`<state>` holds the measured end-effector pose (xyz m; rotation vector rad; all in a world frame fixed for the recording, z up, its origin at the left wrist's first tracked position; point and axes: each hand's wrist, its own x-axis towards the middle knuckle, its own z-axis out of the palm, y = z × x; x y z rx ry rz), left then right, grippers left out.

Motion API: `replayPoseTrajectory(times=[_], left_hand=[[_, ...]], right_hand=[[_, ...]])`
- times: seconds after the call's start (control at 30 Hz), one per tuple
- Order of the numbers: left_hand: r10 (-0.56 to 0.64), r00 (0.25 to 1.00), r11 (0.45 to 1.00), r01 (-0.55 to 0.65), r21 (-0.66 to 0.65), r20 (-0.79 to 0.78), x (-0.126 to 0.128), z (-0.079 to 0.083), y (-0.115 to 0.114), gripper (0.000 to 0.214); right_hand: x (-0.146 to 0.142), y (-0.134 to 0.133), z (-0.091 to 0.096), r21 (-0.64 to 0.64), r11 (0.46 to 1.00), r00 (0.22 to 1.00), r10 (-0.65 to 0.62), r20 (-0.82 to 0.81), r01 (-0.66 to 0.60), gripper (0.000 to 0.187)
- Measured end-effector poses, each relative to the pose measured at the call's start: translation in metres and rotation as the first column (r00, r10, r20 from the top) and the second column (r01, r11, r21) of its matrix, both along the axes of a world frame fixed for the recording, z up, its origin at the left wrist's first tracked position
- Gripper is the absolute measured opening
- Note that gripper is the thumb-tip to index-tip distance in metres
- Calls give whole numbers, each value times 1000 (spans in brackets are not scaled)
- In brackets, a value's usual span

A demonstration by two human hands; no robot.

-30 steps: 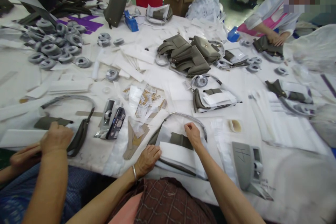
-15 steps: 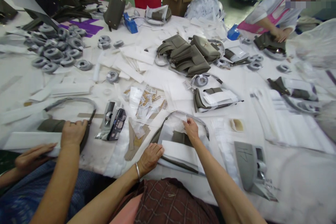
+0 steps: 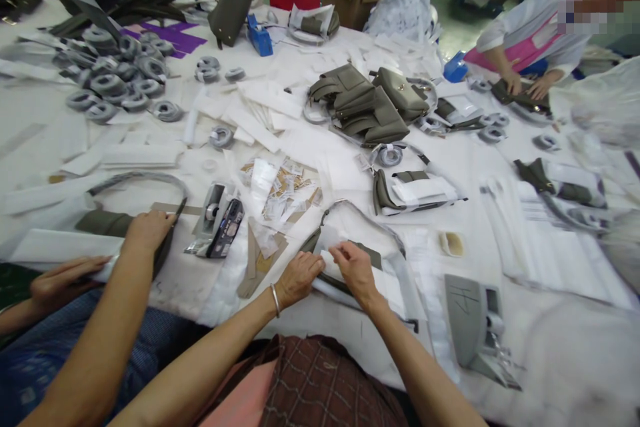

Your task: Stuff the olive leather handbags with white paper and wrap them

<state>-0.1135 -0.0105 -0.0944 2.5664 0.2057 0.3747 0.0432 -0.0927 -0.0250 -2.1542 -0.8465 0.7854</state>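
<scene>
At the far left of a crowded white worktable (image 3: 175, 290), a co-worker's two hands rest on an olive bag (image 3: 103, 222) with a white sheet over its lower part; behind it lies a heap of grey coils (image 3: 110, 85). Next comes a tape dispenser (image 3: 227, 230) with a dark, printed side, then a scatter of brown and white tags (image 3: 293, 187).

Near the middle of the table's front edge is the handbag (image 3: 374, 257), olive, lying flat in front of the person, its strap (image 3: 345, 202) looping away behind it. A white strip (image 3: 387, 288) lies across its front. The person's left hand (image 3: 300, 278), a silver bangle at the wrist, is at the bag's left end with fingers curled; whether they pinch anything cannot be told. Just beside it, the right hand (image 3: 354, 272) bends over the bag, thumb and forefinger drawn close together by the strip's left end; whether they grasp it is also unclear.

Farther right, beyond the bag, lies a second wrapped bag (image 3: 417, 190). Then come a small beige pad (image 3: 451, 243), a grey dispenser (image 3: 465, 313) with handwritten marks, and layered white sheets (image 3: 545, 247). At the upper right, a co-worker in a pink apron (image 3: 537, 50) has both hands on a dark bag (image 3: 523, 101).
</scene>
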Motion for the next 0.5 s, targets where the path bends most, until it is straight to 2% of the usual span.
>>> replayPoseTrajectory(times=[0.07, 0.13, 0.23, 0.3, 0.37, 0.43, 0.5], left_hand=[[33, 999, 998, -33, -46, 11, 6, 2, 1, 34], [80, 996, 993, -75, -94, 43, 10, 4, 2, 38], [129, 991, 978, -120, -170, 45, 14, 7, 3, 50], [103, 995, 974, -100, -203, 7, 16, 12, 7, 49], [63, 998, 968, -64, -242, -15, 20, 18, 11, 38], [72, 997, 949, -71, -308, -5, 23, 24, 16, 29], [122, 993, 912, -112, -395, 2, 27, 30, 22, 27]], right_hand=[[-10, -8, 2, 1, 990, 962, 135, 237, -139, 25], [-16, -15, 4, -14, 979, 888, 189, 419, -202, 25], [-20, -19, 11, -49, 963, 786, 244, 569, -264, 21], [-22, -22, 18, -40, 948, 752, 276, 598, -316, 16], [-26, -31, 26, 5, 942, 748, 265, 608, -337, 13], [-31, -49, 31, 74, 939, 776, 232, 586, -337, 21], [-36, -73, 31, 141, 934, 838, 219, 500, -328, 29]])
